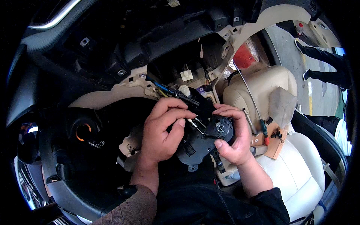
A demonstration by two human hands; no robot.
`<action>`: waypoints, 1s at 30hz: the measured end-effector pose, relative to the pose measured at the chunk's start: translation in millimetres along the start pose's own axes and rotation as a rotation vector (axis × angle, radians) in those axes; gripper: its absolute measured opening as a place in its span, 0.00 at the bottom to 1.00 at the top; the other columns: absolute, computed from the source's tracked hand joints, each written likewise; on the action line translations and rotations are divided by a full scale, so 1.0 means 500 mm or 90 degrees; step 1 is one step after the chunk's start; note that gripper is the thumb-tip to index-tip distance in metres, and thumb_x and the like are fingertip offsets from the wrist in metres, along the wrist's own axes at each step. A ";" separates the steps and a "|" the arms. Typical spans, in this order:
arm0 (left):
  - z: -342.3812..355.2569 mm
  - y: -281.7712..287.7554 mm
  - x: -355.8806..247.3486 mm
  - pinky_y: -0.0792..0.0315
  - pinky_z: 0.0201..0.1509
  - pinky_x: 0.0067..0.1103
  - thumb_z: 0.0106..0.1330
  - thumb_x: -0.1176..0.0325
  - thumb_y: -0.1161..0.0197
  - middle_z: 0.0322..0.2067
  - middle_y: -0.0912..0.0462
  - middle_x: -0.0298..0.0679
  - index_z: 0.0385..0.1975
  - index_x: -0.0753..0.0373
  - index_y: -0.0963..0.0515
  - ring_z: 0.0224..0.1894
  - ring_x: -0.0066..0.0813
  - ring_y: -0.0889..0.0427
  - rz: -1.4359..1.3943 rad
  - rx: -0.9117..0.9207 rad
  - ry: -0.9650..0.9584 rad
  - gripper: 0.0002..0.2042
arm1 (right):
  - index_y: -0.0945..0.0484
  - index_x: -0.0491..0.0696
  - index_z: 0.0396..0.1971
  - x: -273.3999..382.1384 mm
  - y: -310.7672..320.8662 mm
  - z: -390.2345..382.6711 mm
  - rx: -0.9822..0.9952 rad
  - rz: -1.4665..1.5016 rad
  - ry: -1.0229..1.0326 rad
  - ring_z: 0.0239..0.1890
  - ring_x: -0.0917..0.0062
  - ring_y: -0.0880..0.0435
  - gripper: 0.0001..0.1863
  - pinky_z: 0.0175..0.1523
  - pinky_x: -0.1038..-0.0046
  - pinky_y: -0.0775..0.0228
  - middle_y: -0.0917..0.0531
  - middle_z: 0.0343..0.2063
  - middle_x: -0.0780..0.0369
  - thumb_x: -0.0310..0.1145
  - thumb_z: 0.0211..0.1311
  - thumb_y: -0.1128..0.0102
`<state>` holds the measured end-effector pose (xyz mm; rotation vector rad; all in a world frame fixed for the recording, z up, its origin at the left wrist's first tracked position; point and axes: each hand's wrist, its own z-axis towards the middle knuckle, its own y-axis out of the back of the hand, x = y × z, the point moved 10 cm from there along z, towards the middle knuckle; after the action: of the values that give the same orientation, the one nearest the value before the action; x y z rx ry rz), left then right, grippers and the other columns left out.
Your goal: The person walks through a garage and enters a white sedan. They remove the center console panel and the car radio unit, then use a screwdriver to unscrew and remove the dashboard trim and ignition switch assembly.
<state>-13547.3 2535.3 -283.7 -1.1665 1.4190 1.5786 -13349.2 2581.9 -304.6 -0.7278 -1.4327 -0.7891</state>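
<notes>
A black plastic housing with a round pivot part, perhaps a car control unit (197, 148), lies in front of me between both hands. My right hand (237, 138) is closed around its right end, thumb below and fingers over the top. Beside its upper left edge, my left hand (165, 129) pinches with thumb and index finger near a thin metal rod with a white end (195, 124). The fingertips partly hide how the rod is held. Just above, blue and yellow cables (165, 88) run toward a white toothed wheel (184, 90).
A stripped dashboard frame (150, 48) spans the far side. On the right are cream seats (296, 168), a long-shafted screwdriver with a green and red handle (264, 132) and a cardboard piece (276, 150). A person's legs (324, 63) show outside the open door.
</notes>
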 end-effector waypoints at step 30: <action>-0.048 0.053 0.039 0.18 0.56 0.33 0.73 0.73 0.41 0.35 0.14 0.47 0.34 0.71 0.20 0.43 0.39 0.12 -0.115 -0.280 -0.041 0.08 | 0.31 0.41 0.68 -0.010 0.065 0.037 -0.161 0.102 -0.174 0.61 0.69 0.21 0.39 0.71 0.68 0.34 0.19 0.57 0.54 0.45 0.60 0.33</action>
<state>-13574.4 2506.3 -292.6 -1.4329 0.9169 1.8311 -13332.6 2615.8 -308.4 -1.1669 -1.5079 -0.7745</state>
